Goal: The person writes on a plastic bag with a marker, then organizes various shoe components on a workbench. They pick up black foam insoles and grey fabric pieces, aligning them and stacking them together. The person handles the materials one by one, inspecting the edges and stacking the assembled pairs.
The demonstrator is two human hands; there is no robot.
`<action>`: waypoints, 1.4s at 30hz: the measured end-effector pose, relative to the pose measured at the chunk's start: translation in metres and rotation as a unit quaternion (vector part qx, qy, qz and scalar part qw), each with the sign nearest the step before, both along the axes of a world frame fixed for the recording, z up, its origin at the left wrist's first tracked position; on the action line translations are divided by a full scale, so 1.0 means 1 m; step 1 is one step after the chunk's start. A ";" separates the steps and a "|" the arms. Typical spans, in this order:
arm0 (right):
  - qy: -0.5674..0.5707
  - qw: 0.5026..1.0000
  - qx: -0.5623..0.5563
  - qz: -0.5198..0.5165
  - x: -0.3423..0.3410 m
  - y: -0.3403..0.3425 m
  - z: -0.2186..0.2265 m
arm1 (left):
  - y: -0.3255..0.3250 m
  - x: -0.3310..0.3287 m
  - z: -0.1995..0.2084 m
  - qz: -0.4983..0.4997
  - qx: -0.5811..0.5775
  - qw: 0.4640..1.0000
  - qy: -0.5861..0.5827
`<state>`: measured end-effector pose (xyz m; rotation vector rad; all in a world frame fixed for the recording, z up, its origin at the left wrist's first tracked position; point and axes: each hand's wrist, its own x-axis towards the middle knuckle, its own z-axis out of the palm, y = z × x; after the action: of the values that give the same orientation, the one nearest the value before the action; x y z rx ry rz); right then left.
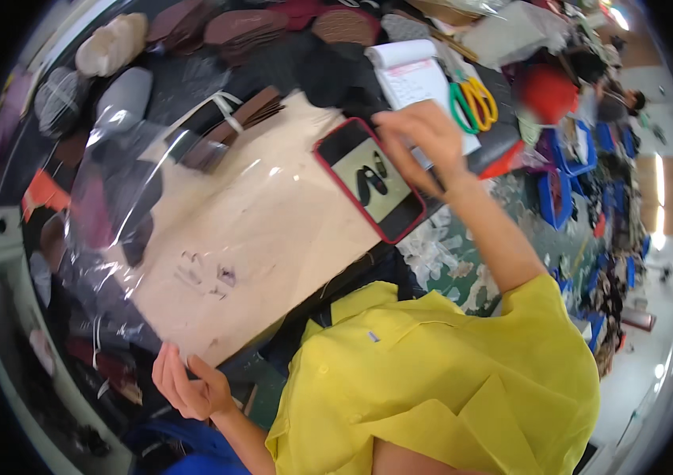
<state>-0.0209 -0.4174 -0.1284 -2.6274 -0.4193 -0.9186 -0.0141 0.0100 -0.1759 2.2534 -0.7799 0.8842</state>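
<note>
My left hand (191,383) is at the lower left corner of a pale board (257,229), beside a clear plastic bag (106,214). Its fingers curl loosely, the thumb stands apart, and nothing shows in it. My right hand (425,144), a little blurred, reaches over the top right edge of a phone (368,178) in a red case. Its fingers are spread, and whether they touch the phone I cannot tell. Lying on the board, the phone shows a picture of dark shoe-like shapes on its lit screen. Handwritten marks cover part of the board's lower left.
Beyond the phone lie a notepad (411,75) and scissors with green and yellow handles (475,104). Stacks of brown sole-shaped pieces (245,33) line the far side. A strapped brown bundle (253,115) touches the board's far edge. Blue crates (556,198) stand at right over a littered floor.
</note>
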 end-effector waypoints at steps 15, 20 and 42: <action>0.086 0.982 -0.003 -0.165 -0.023 -0.031 -0.020 | 0.028 0.326 0.019 0.008 0.088 0.858 0.506; 0.032 0.997 0.030 -0.067 0.034 0.029 0.018 | 0.020 0.364 0.019 0.000 0.221 0.819 0.529; 0.326 0.784 0.457 0.265 0.099 0.266 0.061 | 0.016 0.091 0.128 -0.077 -0.454 0.715 0.526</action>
<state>0.0785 -0.1510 -0.0670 -1.6017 -0.3584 0.0528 0.0773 0.0261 -0.0479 1.3511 0.0660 -0.2107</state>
